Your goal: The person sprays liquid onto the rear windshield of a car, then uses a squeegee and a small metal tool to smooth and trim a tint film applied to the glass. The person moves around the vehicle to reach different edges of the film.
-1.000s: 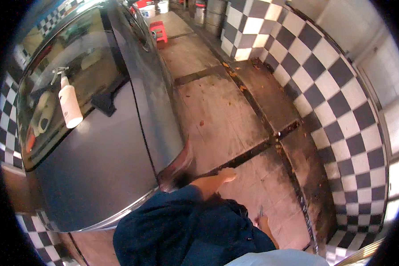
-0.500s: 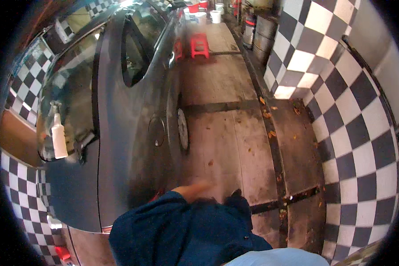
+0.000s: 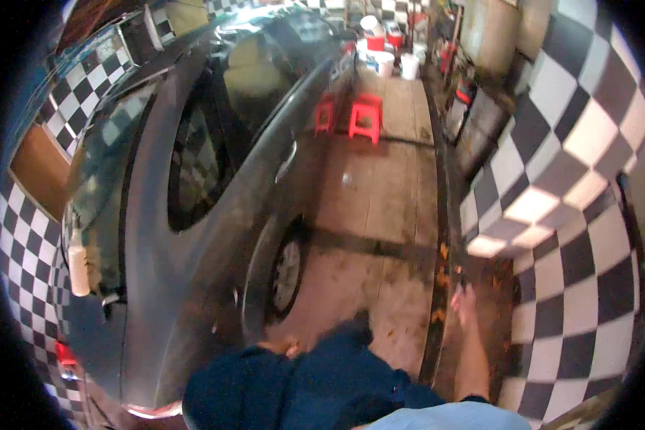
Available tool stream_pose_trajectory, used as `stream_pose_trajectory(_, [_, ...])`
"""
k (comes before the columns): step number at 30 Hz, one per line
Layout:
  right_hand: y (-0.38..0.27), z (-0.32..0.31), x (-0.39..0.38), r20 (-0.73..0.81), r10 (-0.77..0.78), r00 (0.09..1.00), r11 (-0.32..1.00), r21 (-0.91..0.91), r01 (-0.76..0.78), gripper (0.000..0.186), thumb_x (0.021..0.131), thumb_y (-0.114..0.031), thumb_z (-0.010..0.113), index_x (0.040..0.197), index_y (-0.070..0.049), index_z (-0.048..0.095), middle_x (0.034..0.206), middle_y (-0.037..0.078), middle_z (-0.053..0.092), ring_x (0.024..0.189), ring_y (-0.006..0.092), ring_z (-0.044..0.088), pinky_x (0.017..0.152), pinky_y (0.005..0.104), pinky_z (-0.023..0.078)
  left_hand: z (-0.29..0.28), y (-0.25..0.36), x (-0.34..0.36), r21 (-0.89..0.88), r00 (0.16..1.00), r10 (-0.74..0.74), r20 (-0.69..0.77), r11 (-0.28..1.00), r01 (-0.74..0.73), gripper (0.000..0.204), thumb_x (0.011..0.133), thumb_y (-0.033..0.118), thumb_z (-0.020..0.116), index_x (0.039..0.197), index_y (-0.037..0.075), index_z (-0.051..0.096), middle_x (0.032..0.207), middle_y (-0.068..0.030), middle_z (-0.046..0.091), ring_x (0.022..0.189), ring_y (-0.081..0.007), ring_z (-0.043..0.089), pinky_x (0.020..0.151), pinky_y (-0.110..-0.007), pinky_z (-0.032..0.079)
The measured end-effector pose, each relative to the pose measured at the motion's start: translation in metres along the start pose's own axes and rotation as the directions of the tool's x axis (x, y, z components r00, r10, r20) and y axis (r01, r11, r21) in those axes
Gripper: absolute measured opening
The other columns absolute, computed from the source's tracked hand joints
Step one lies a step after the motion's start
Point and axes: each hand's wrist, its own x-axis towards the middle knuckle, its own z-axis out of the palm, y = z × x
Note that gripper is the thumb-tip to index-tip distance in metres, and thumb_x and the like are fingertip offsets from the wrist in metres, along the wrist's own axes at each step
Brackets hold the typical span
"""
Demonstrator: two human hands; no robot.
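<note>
My right hand (image 3: 464, 304) swings out over the floor channel along the tiled wall, closed around a small dark object (image 3: 463, 281) too blurred to name. My left hand (image 3: 289, 345) is low beside the rear wheel (image 3: 287, 272) of a dark grey car (image 3: 193, 272), mostly hidden by my dark clothing, its fingers indistinct. A white spray bottle (image 3: 80, 269) rests at the car's rear window, above a dark item (image 3: 112, 304) that I cannot make out.
Red plastic stools (image 3: 365, 118) stand beside the car. Buckets (image 3: 410, 66) cluster farther along the concrete walkway (image 3: 380, 179). Metal drums (image 3: 480, 129) and a checkered tile wall (image 3: 566, 301) line the right side, with dead leaves near the channel (image 3: 443, 315).
I have moved forward along the car's side and my view has lifted, bringing the side window, stools and buckets closer. My right hand has swung forward and out beside the wall.
</note>
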Motion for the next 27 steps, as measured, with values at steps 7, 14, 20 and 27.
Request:
stream_pose_trajectory(7, [0.123, -0.032, 0.05, -0.077, 0.543, 0.836, 0.776, -0.334, -0.535, 0.029, 0.097, -0.028, 0.041, 0.091, -0.005, 0.057, 0.056, 0.008, 0.048, 0.037, 0.0216, 0.043, 0.031, 0.0337, 0.033, -0.135, 0.111, 0.184, -0.385, 0.879, 0.239, -0.413, 0.829, -0.406, 0.025, 0.092, 0.02, 0.048, 0.102, 0.005, 0.065, 0.089, -0.0161, 0.065, 0.083, -0.0287, 0.06, 0.072, -0.041, 0.048])
stream_pose_trajectory(14, [0.096, -0.057, 0.212, -0.192, 0.666, 0.721, 0.707, -0.145, -0.692, 0.026, 0.097, -0.027, 0.042, 0.091, -0.006, 0.056, 0.053, 0.007, 0.046, 0.035, 0.0215, 0.041, 0.029, 0.0352, 0.03, -0.315, 0.265, 0.288, -0.513, 0.897, 0.152, -0.416, 0.775, -0.369, 0.032, 0.085, 0.035, 0.062, 0.1, 0.007, 0.066, 0.078, -0.0079, 0.064, 0.063, -0.0166, 0.059, 0.056, -0.034, 0.05])
stream_pose_trajectory(20, [0.063, -0.084, 0.416, -0.076, 0.573, 0.816, 0.814, -0.061, -0.577, 0.024, 0.097, -0.026, 0.043, 0.09, -0.006, 0.056, 0.05, 0.007, 0.043, 0.032, 0.0215, 0.04, 0.027, 0.0364, 0.028, -0.395, 0.287, 0.33, -0.455, 0.961, -0.143, -0.239, 0.89, 0.019, 0.033, 0.087, 0.038, 0.059, 0.086, 0.006, 0.068, 0.067, -0.004, 0.062, 0.054, -0.016, 0.055, 0.051, -0.033, 0.047])
stream_pose_trajectory(27, [-0.207, 0.084, 0.791, 0.151, 0.06, 0.987, 0.978, -0.209, -0.027, 0.018, 0.094, -0.024, 0.052, 0.085, -0.008, 0.049, 0.052, 0.006, 0.047, 0.037, 0.0161, 0.043, 0.035, 0.0288, 0.034, -0.499, 0.336, 0.409, -0.857, 0.894, -0.428, -0.134, 0.503, 0.112, 0.031, 0.084, 0.036, 0.062, 0.086, 0.005, 0.063, 0.059, -0.0052, 0.055, 0.047, -0.0124, 0.049, 0.045, -0.028, 0.041])
